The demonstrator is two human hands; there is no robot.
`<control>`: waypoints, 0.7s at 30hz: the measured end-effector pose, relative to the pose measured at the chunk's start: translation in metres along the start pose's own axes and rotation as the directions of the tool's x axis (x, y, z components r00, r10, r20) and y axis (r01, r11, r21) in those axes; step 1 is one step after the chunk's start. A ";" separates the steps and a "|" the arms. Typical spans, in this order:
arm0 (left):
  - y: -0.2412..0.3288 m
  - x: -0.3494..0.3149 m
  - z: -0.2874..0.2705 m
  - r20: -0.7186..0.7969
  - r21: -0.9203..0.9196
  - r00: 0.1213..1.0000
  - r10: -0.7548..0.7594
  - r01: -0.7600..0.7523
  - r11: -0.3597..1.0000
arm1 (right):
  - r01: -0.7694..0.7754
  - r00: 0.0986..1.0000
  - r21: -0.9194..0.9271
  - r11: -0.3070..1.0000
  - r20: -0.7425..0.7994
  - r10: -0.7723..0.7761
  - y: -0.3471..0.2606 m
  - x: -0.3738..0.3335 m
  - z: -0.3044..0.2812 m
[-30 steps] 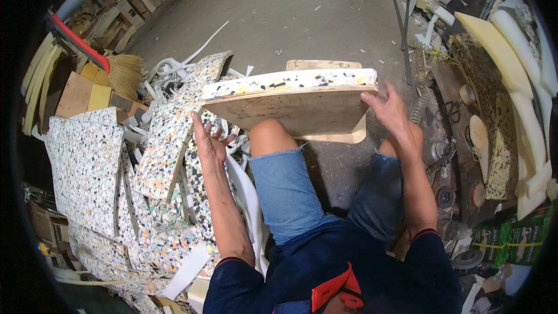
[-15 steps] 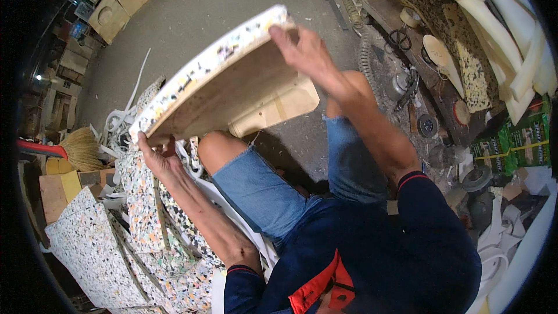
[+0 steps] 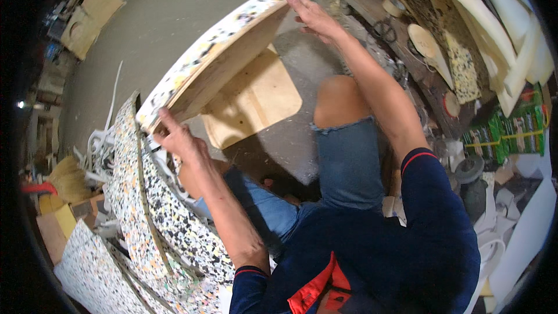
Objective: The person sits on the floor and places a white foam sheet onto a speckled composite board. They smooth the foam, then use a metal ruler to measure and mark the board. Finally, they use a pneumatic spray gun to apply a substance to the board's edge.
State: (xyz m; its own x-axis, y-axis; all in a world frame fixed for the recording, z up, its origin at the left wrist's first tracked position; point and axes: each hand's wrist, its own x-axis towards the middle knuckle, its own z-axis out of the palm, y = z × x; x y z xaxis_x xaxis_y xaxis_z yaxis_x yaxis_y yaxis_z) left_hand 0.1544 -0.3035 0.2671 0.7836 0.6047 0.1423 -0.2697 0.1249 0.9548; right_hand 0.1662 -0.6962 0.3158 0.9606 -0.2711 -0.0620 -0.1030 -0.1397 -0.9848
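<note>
Between my hands I hold a curved plywood panel (image 3: 229, 72) tilted over the floor, its outer side padded with speckled foam (image 3: 206, 55). A flat, round-cornered plywood board (image 3: 261, 102) extends from its underside at an angle; how the two join is hidden. My left hand (image 3: 183, 142) grips the near left end, thumb on the foam edge. At the far right end my right hand (image 3: 317, 20) grasps the corner with thumb and fingers, partly apart behind it.
Speckled foam sheets (image 3: 131, 192) are piled at my left, by a straw broom (image 3: 70, 180). On the right a dark plank (image 3: 372, 9) bears scissors (image 3: 383, 31), a tape roll (image 3: 393, 6) and a pale oval piece (image 3: 422, 40). Green packets (image 3: 520, 122) and cream foam (image 3: 488, 23) lie beyond.
The padded panel has moved up and away from me and tipped, showing more of the lower board. Both hands went with it, keeping hold. My view has shifted slightly.
</note>
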 end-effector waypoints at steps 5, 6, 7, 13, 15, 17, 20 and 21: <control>0.014 0.027 -0.002 -0.043 0.176 0.985 -0.167 0.172 0.969 | 0.080 0.957 -0.237 0.968 -0.253 -0.142 0.063 -0.121 -0.087; 0.020 0.037 -0.001 -0.018 0.436 1.000 -0.023 0.028 0.899 | 0.082 0.943 -0.302 0.950 -0.285 -0.172 0.084 -0.156 -0.100; 0.018 0.037 0.002 -0.094 0.278 0.989 -0.111 0.134 0.951 | -0.165 0.932 -0.380 0.910 -0.363 0.017 0.106 -0.192 -0.109; 0.012 0.041 0.008 0.030 0.100 0.980 -0.196 0.192 0.976 | -0.535 0.607 -0.203 0.820 -0.767 0.206 0.245 -0.288 -0.144; 0.008 0.042 0.011 0.058 0.011 0.989 -0.136 0.135 0.991 | -0.496 0.604 -0.219 0.840 -0.782 0.153 0.277 -0.269 -0.168; 0.005 0.041 0.010 0.011 0.024 0.997 -0.080 0.080 0.996 | -0.404 0.577 -0.138 0.904 -0.806 0.134 0.298 -0.225 -0.183; 0.004 0.035 0.005 0.024 0.002 0.976 -0.218 0.218 0.976 | -0.566 0.604 -0.320 0.760 -0.788 0.117 0.311 -0.191 -0.192; 0.004 0.032 0.005 0.060 -0.004 0.976 -0.212 0.212 0.977 | -0.613 0.586 -0.331 0.717 -0.799 0.132 0.315 -0.183 -0.193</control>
State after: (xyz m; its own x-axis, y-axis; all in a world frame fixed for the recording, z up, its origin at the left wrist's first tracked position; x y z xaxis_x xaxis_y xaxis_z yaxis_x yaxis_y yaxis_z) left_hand 0.1812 -0.2874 0.2767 0.8552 0.5161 -0.0476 -0.0996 0.2537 0.9621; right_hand -0.0918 -0.8747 0.0481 0.3431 -0.9385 -0.0373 -0.7486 -0.2493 -0.6144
